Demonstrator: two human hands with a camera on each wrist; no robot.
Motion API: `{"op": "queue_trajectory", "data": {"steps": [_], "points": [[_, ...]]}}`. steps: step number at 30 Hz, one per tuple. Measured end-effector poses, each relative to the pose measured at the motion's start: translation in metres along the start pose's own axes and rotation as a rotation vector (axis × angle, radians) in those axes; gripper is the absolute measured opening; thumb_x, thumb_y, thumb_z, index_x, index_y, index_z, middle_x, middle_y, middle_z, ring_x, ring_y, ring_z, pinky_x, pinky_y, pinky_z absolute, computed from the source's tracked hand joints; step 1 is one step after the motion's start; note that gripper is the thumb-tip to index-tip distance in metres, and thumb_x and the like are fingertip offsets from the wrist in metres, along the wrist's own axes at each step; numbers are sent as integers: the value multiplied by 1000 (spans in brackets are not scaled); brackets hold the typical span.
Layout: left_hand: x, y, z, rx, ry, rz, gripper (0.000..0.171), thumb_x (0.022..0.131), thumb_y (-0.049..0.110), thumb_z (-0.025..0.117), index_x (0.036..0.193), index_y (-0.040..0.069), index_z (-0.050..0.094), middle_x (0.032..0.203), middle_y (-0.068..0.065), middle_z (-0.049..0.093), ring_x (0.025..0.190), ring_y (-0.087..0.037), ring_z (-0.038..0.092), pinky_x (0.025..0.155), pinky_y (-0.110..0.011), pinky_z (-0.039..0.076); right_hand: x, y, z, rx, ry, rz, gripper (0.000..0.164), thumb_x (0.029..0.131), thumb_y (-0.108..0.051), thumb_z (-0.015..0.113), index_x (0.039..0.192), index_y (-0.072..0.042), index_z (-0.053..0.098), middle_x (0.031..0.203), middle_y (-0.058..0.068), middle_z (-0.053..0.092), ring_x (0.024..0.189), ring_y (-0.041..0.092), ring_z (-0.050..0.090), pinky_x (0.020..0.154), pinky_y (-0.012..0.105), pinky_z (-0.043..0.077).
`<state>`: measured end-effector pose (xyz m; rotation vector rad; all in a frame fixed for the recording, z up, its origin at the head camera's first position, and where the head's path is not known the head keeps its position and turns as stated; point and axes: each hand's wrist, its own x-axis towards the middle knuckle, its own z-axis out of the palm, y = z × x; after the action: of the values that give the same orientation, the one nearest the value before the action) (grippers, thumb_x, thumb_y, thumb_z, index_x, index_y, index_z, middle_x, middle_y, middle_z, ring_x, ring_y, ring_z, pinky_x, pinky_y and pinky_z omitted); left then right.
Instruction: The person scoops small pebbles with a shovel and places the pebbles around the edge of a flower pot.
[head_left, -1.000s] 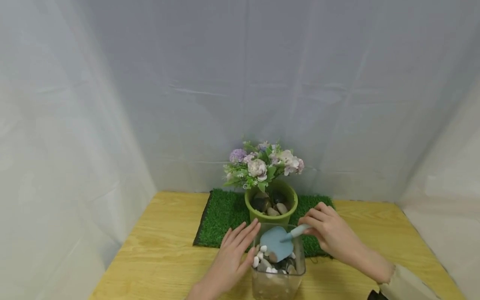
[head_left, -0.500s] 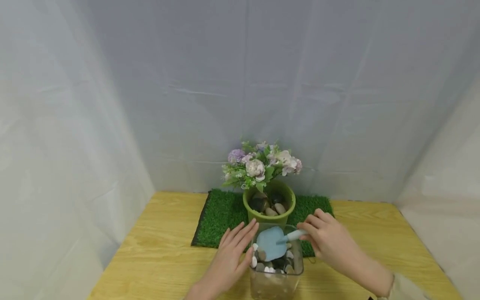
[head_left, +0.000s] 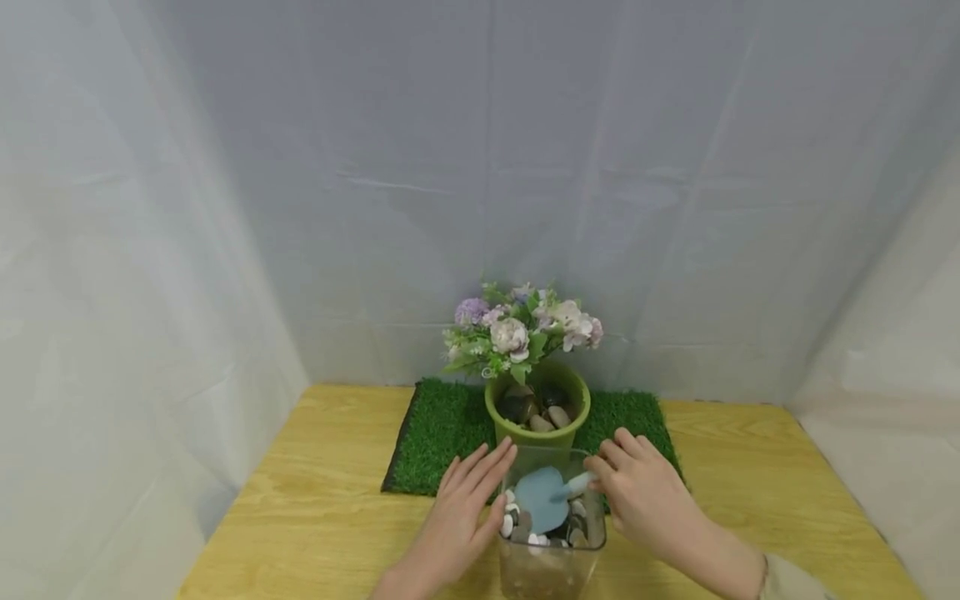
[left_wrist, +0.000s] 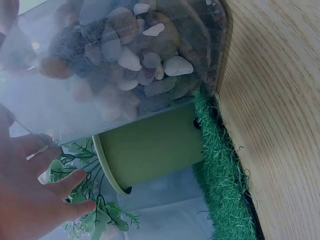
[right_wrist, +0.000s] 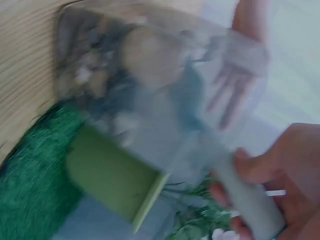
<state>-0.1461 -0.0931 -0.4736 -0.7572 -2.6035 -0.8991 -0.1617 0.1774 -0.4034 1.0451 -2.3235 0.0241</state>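
Observation:
My right hand (head_left: 648, 500) grips the pale handle of a light-blue garden trowel (head_left: 542, 502). The trowel's broad blade is inside a clear square plastic container (head_left: 551, 575), against the stones. White, grey and dark pebbles (left_wrist: 129, 60) fill the container's lower part. In the right wrist view, fingers and thumb curl round the trowel's handle (right_wrist: 245, 200); that view is blurred. Against the container's left side, my left hand (head_left: 459, 517) rests with its fingers extended towards the rim. Just behind stands a green flowerpot (head_left: 519, 435), holding larger stones and pink, white and purple flowers (head_left: 512, 335).
Under the pot lies a green artificial-grass mat (head_left: 442, 433), on a light wooden table (head_left: 300, 483). White sheeting (head_left: 375, 250) hangs behind the table and along both sides.
The trowel and right hand have moved left and downwards, so the blade sits deeper in the container. My left hand keeps its place at the container's side.

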Motion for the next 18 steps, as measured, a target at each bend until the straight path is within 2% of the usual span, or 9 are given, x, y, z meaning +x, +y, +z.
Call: {"op": "queue_trajectory", "data": {"steps": [5, 8, 12, 18], "points": [[1, 0, -2, -5, -16, -9, 53, 108, 29, 48, 160, 23, 35, 165, 8, 30, 149, -31, 32, 115, -70, 22, 8, 0, -8, 63, -95, 73, 8, 82, -16, 83, 80, -16, 76, 69, -7, 60, 64, 10, 32, 61, 24, 30], [1, 0, -2, -9, -28, -13, 53, 109, 30, 47, 160, 23, 35, 165, 7, 29, 150, -31, 31, 115, -70, 22, 10, 2, -7, 64, -94, 53, 10, 83, -14, 82, 78, -16, 74, 68, -8, 58, 65, 10, 29, 62, 25, 27], [0, 0, -3, -6, -27, -14, 53, 109, 30, 47, 160, 24, 34, 165, 8, 29, 150, -31, 31, 115, -70, 22, 10, 4, -7, 77, -91, 32, 8, 84, -15, 82, 79, -15, 75, 70, -7, 59, 66, 8, 32, 60, 23, 31], [0, -1, -4, -22, -38, -13, 53, 109, 30, 47, 160, 26, 33, 165, 7, 30, 150, -32, 31, 114, -71, 22, 16, 12, -8, 196, -160, 89, 3, 86, -12, 79, 84, -13, 79, 77, -5, 68, 66, 6, 36, 61, 22, 34]]}}
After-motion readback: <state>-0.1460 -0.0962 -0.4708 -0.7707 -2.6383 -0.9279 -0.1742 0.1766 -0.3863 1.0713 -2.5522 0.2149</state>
